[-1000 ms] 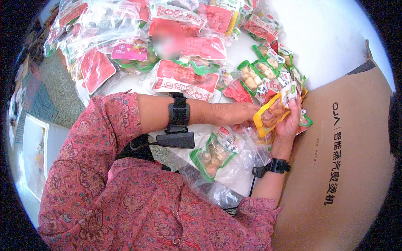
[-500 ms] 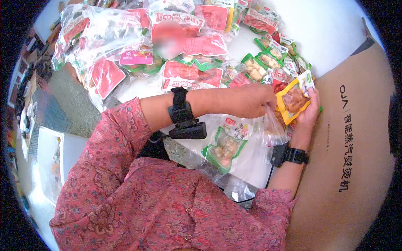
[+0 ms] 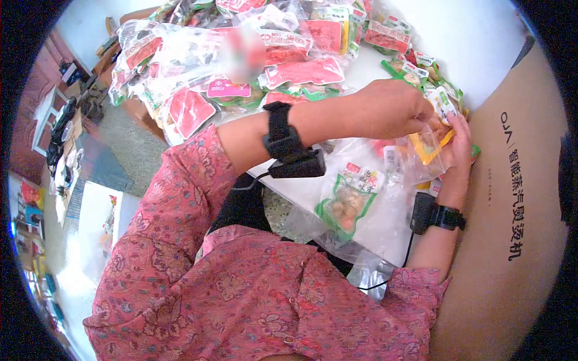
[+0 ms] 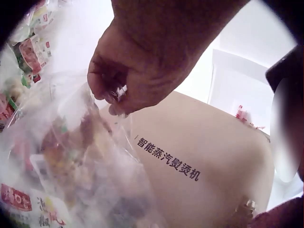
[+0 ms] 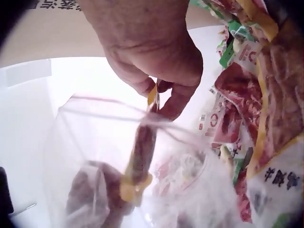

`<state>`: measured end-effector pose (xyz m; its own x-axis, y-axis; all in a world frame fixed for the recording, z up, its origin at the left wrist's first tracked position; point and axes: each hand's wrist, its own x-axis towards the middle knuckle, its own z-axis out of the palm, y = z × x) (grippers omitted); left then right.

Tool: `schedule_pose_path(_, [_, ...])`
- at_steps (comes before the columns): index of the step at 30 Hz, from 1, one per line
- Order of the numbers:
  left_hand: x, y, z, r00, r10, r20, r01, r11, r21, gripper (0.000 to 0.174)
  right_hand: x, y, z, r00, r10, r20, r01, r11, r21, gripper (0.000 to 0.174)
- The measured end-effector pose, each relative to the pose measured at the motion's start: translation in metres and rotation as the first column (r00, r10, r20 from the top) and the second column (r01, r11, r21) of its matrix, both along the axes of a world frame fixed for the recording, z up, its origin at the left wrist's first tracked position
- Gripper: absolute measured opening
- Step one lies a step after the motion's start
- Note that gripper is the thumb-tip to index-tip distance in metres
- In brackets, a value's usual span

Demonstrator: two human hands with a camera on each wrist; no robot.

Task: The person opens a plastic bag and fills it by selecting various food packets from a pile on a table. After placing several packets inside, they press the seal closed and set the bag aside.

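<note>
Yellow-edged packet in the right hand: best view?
Right wrist: the packet shows nearly end to end, edge-on, pinched by the right hand. Head shows its face, partly covered; left wrist, at most a blur through the clear bag.

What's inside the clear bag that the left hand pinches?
In the clear bag, a yellow-edged packet appears to reach in through the mouth, its top pinched by the right hand. The bag's cloudy, blurred lower part hides whether anything else lies inside.
</note>
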<state>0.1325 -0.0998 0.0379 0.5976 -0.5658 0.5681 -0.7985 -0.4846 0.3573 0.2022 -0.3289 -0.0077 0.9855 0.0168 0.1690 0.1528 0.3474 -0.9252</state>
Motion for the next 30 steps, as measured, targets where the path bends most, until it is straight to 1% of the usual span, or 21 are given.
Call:
schedule_pose_path(3, [-0.001, -0.008, 0.007, 0.999, 0.04, 0.013, -0.041, 0.998, 0.055, 0.018, -0.001, 0.008, 0.0, 0.999, 0.006, -0.048, -0.005, 1.0, 0.018, 0.033])
schedule_pose_path(4, [0.0, -0.01, 0.008, 0.999, 0.046, 0.008, -0.046, 0.997, 0.063, 0.018, 0.001, 0.01, -0.004, 0.991, 0.129, -0.018, -0.13, 0.989, -0.071, 0.029])
schedule_pose_path(6, [0.003, -0.013, 0.008, 0.997, 0.02, 0.08, -0.021, 1.0, 0.013, 0.018, 0.004, 0.009, -0.013, 0.929, 0.37, 0.011, -0.356, 0.899, -0.254, 0.023])
schedule_pose_path(7, [0.004, -0.014, 0.009, 0.997, 0.022, 0.074, -0.023, 1.0, 0.02, 0.018, 0.005, 0.003, -0.021, 0.928, 0.372, 0.008, -0.359, 0.9, -0.247, 0.023])
schedule_pose_path(9, [0.006, -0.017, 0.009, 0.99, 0.007, 0.138, -0.015, 0.998, 0.055, 0.016, 0.005, -0.021, -0.047, 0.95, 0.311, -0.015, -0.301, 0.904, -0.305, 0.022])
schedule_pose_path(10, [0.005, -0.017, 0.011, 0.992, 0.009, 0.125, -0.016, 0.998, 0.058, 0.016, 0.002, -0.033, -0.062, 0.96, 0.28, -0.03, -0.273, 0.901, -0.336, 0.022])
schedule_pose_path(11, [0.006, -0.017, 0.013, 0.987, 0.021, 0.157, -0.028, 0.999, 0.04, 0.016, 0.0, -0.044, -0.076, 0.968, 0.249, -0.042, -0.247, 0.897, -0.367, 0.022])
schedule_pose_path(12, [0.009, -0.017, 0.012, 0.981, 0.035, 0.191, -0.04, 0.999, 0.021, 0.016, -0.009, -0.042, -0.078, 0.975, 0.218, -0.051, -0.22, 0.89, -0.4, 0.022])
schedule_pose_path(13, [0.013, -0.018, 0.012, 0.975, 0.002, 0.224, 0.013, 0.998, -0.063, 0.016, -0.017, -0.039, -0.078, 0.973, 0.222, -0.058, -0.226, 0.89, -0.396, 0.022])
schedule_pose_path(14, [0.015, -0.018, 0.01, 0.976, 0.004, 0.217, 0.01, 0.998, -0.061, 0.016, -0.024, -0.038, -0.076, 0.966, 0.254, -0.051, -0.255, 0.898, -0.359, 0.025])
schedule_pose_path(16, [0.016, -0.019, 0.011, 0.976, 0.029, 0.215, 0.007, 0.986, -0.165, 0.018, -0.048, -0.017, -0.047, 0.948, 0.316, -0.027, -0.31, 0.906, -0.287, 0.032])
schedule_pose_path(17, [0.017, -0.02, 0.009, 0.977, 0.03, 0.213, 0.006, 0.986, -0.166, 0.018, -0.058, -0.009, -0.036, 0.939, 0.345, -0.012, -0.336, 0.907, -0.253, 0.036])
schedule_pose_path(18, [0.017, -0.022, 0.007, 0.986, 0.022, 0.166, 0.013, 0.978, -0.209, 0.018, -0.062, -0.007, -0.031, 0.928, 0.372, 0.006, -0.362, 0.906, -0.22, 0.04])
schedule_pose_path(19, [0.018, -0.023, 0.006, 0.993, 0.011, 0.12, 0.019, 0.967, -0.253, 0.018, -0.063, -0.007, -0.028, 0.927, 0.376, 0.0, -0.367, 0.904, -0.218, 0.039])
schedule_pose_path(23, [0.017, -0.02, -0.004, 0.999, 0.008, 0.05, 0.004, 0.973, -0.233, 0.017, -0.068, -0.009, -0.033, 0.934, 0.354, -0.043, -0.354, 0.909, -0.219, 0.037])
schedule_pose_path(25, [0.022, -0.017, -0.011, 0.992, 0.061, 0.111, -0.035, 0.974, -0.224, 0.016, -0.069, -0.009, -0.034, 0.935, 0.347, -0.067, -0.353, 0.91, -0.217, 0.035])
schedule_pose_path(26, [0.025, -0.014, -0.013, 0.992, 0.065, 0.104, -0.04, 0.973, -0.227, 0.016, -0.069, -0.01, -0.035, 0.936, 0.342, -0.085, -0.353, 0.911, -0.213, 0.035])
schedule_pose_path(28, [0.031, -0.01, -0.013, 0.999, -0.005, 0.041, 0.016, 0.96, -0.28, 0.016, -0.07, -0.014, -0.035, 0.938, 0.328, -0.117, -0.346, 0.916, -0.205, 0.033])
schedule_pose_path(30, [0.034, -0.013, -0.018, 1.0, -0.008, 0.004, 0.009, 0.956, -0.292, 0.016, -0.069, -0.019, -0.035, 0.942, 0.297, -0.158, -0.325, 0.925, -0.196, 0.032])
